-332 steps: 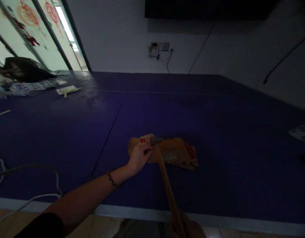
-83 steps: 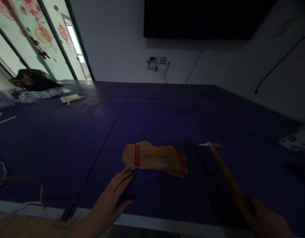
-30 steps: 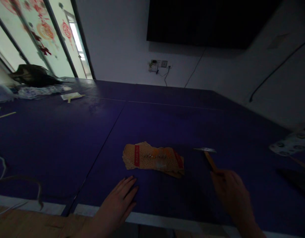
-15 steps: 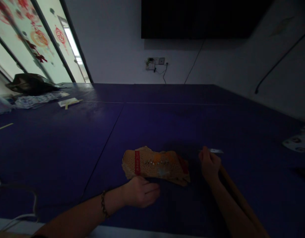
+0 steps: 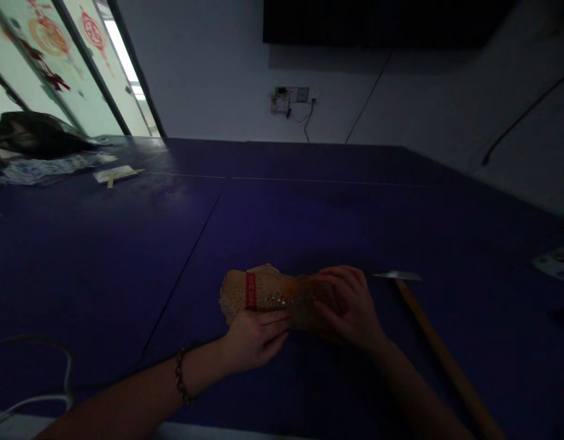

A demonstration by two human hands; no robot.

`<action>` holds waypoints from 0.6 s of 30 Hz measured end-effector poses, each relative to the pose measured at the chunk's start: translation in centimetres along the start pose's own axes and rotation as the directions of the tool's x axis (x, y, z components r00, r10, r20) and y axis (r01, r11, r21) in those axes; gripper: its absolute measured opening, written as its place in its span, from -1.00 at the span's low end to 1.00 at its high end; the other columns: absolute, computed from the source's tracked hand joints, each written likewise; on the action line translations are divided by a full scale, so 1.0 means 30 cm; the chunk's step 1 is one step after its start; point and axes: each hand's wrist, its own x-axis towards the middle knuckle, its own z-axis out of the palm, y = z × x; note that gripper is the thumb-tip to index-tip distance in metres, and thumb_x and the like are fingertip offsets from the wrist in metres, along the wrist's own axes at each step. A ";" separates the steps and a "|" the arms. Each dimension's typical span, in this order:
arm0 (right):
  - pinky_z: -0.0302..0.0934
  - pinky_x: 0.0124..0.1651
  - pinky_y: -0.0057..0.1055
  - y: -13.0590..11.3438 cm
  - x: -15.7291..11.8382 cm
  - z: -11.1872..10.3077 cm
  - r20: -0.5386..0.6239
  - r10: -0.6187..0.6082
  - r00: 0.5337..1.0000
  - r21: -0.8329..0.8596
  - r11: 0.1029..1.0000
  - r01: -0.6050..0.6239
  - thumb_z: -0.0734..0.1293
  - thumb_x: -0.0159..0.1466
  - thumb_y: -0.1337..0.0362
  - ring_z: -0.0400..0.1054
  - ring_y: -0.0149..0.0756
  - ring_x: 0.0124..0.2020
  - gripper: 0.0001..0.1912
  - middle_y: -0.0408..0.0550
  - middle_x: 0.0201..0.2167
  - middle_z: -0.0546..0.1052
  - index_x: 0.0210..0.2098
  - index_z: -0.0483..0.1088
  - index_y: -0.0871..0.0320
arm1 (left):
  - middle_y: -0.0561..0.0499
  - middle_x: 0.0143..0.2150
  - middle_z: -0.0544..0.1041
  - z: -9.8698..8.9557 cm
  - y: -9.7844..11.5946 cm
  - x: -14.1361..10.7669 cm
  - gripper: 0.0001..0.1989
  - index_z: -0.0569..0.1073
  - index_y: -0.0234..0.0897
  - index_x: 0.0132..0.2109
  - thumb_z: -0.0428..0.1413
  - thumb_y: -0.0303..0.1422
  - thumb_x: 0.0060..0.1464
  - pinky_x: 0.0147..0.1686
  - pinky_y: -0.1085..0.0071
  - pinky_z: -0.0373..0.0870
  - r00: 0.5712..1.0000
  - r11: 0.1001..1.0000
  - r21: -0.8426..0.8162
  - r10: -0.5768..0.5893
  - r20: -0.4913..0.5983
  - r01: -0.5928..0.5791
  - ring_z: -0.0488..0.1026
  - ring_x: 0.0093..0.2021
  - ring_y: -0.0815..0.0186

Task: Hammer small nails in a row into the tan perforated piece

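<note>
A brown piece of cardboard, ragged at the edges and dotted with small holes, lies on the purple table in front of me. It has a red printed strip at its left and small shiny points along its middle. My left hand is closed at its near edge, fingers together on the cardboard. Over the right end, my right hand grips it, thumb on the near side and fingers on the far side. Just right of that hand lies a hammer with a slim metal head and a long wooden handle.
A purple table spreads out to the wall. At the far left are a black bag, plastic-wrapped items and a white packet. A white cable curls at the near left. A patterned item sits at the right edge.
My right hand has left the hammer's head and moved left onto the cardboard's right end. My left hand has shifted slightly up, onto the near edge. The view has tilted a little downward.
</note>
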 end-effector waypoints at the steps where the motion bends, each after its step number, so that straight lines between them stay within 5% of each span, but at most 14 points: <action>1: 0.09 -0.06 -0.12 -0.019 0.008 0.013 0.032 -0.024 0.999 -0.036 0.999 0.025 0.31 0.07 0.16 0.16 -0.06 -0.09 -0.67 0.04 -0.15 0.38 -0.18 0.29 0.13 | -0.06 -0.11 0.49 -0.002 0.001 0.002 -0.73 0.39 -0.31 -0.11 -0.12 -0.43 0.11 -0.28 0.48 0.44 0.999 1.000 0.006 0.004 0.038 -0.004 0.48 -0.21 0.38; 6: -0.08 0.06 0.00 -0.071 0.020 0.095 0.057 -0.038 0.998 -0.155 0.987 0.046 0.32 0.02 0.04 0.04 0.02 0.02 -0.50 0.09 -0.02 0.33 -0.11 0.29 0.17 | -0.05 -0.08 0.47 -0.005 0.004 0.009 -0.71 0.35 -0.31 -0.04 -0.14 -0.40 0.13 -0.32 0.47 0.44 0.981 0.999 0.038 0.004 0.194 -0.011 0.48 -0.25 0.36; 18: -0.19 0.08 0.10 -0.072 0.002 0.155 -0.013 0.070 0.997 -0.225 0.972 -0.071 0.29 0.04 0.07 0.02 0.06 0.04 -0.47 0.08 0.01 0.31 -0.04 0.23 0.16 | -0.04 -0.14 0.49 -0.002 0.002 0.014 -0.69 0.35 -0.26 -0.03 -0.19 -0.40 0.16 -0.29 0.51 0.40 0.979 1.000 0.013 0.002 0.203 -0.005 0.47 -0.24 0.39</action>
